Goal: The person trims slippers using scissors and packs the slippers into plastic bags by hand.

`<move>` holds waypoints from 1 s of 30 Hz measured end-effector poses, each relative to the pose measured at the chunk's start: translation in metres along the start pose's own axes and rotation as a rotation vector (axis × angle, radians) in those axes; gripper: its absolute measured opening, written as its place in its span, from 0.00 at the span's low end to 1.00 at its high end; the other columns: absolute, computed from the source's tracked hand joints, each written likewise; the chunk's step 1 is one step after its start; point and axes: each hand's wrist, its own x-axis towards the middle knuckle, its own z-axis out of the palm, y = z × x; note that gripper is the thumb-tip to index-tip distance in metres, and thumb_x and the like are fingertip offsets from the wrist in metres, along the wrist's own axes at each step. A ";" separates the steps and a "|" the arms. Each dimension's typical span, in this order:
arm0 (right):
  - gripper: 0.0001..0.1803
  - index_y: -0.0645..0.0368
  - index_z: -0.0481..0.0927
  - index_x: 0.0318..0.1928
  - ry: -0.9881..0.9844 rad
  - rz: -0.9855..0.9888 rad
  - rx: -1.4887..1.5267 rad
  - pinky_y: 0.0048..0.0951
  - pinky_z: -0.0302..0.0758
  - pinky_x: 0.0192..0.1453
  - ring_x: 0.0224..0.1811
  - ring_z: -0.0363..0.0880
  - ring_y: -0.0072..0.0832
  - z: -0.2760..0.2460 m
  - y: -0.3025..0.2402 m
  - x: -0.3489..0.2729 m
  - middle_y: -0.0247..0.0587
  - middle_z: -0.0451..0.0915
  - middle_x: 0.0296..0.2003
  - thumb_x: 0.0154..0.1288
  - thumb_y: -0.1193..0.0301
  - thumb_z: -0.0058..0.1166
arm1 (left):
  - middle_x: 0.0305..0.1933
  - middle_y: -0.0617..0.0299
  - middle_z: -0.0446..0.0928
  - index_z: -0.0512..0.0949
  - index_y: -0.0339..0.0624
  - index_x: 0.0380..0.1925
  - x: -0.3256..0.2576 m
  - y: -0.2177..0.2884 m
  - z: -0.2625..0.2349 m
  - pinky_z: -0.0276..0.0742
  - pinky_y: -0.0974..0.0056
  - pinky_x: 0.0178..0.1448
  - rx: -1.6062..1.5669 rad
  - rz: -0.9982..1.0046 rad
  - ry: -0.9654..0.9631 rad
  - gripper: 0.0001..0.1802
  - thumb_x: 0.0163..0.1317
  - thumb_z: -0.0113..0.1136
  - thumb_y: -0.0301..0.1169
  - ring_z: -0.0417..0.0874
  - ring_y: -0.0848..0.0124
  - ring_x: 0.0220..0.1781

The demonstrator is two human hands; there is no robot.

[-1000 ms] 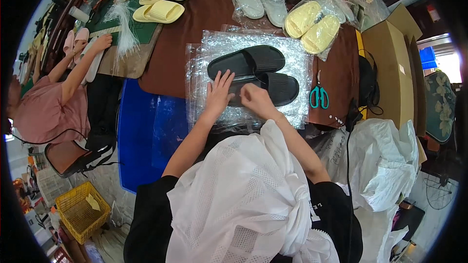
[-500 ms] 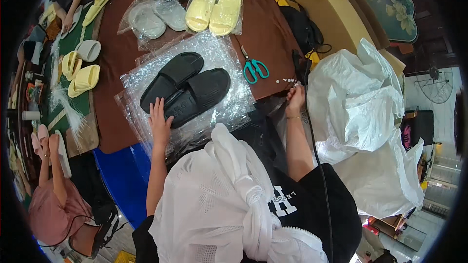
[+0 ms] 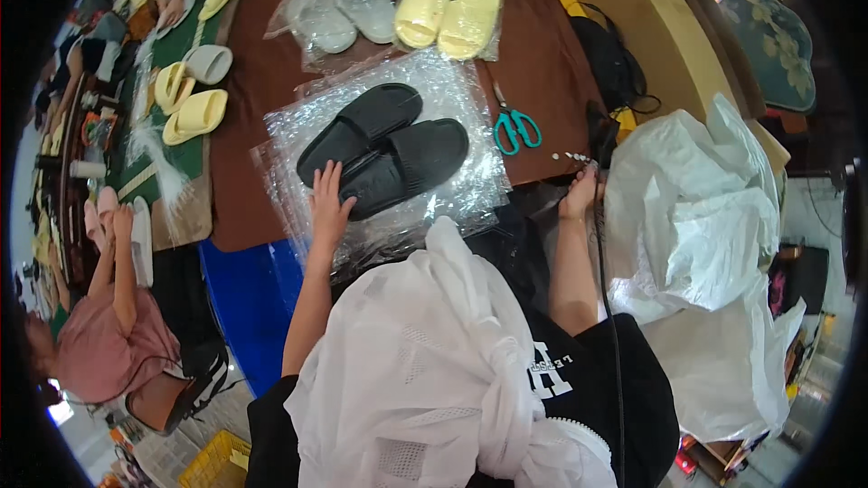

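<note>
Black slippers [image 3: 429,155] keep only our left hand [image 3: 327,208], fingers spread; our right hand [image 3: 579,194] moved to three o'clock's white bits [image 3: 570,155], pinch unclear.

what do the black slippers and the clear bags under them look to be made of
The black open-toed slippers look like foam or rubber: satin, smoothly moulded, faintly shiny. The clear flat bags look like thin, glossy plastic film: wrinkled, with bright glints.

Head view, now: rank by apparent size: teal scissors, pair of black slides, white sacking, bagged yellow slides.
Largest to smallest:
1. white sacking
2. pair of black slides
3. bagged yellow slides
4. teal scissors
</note>
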 end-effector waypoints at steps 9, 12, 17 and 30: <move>0.19 0.60 0.73 0.53 -0.617 -1.060 -1.104 0.46 0.74 0.52 0.50 0.74 0.50 0.087 -0.064 -0.094 0.51 0.75 0.47 0.61 0.74 0.59 | 0.65 0.54 0.71 0.74 0.49 0.59 0.024 0.049 -0.008 0.62 0.49 0.70 0.089 0.099 0.281 0.29 0.55 0.65 0.28 0.68 0.51 0.68; 0.26 0.60 0.71 0.57 -0.711 -1.046 -1.243 0.46 0.73 0.56 0.53 0.73 0.52 0.089 -0.050 -0.088 0.55 0.73 0.50 0.57 0.74 0.62 | 0.55 0.54 0.75 0.78 0.47 0.53 0.030 0.071 -0.007 0.70 0.52 0.60 -0.071 0.225 0.280 0.23 0.55 0.64 0.26 0.75 0.52 0.57; 0.28 0.59 0.71 0.59 -0.785 -0.973 -1.244 0.45 0.74 0.57 0.52 0.74 0.53 0.080 -0.050 -0.079 0.56 0.75 0.50 0.57 0.75 0.61 | 0.47 0.56 0.75 0.79 0.45 0.45 0.033 0.083 -0.007 0.72 0.54 0.55 -0.027 0.191 0.244 0.15 0.56 0.63 0.25 0.76 0.54 0.52; 0.30 0.62 0.66 0.67 -1.471 0.819 -0.010 0.27 0.76 0.45 0.39 0.77 0.22 0.080 -0.076 -0.208 0.35 0.77 0.42 0.71 0.61 0.56 | 0.36 0.55 0.78 0.77 0.43 0.35 0.040 0.080 -0.024 0.75 0.52 0.44 -0.186 0.186 0.352 0.04 0.63 0.58 0.30 0.81 0.52 0.41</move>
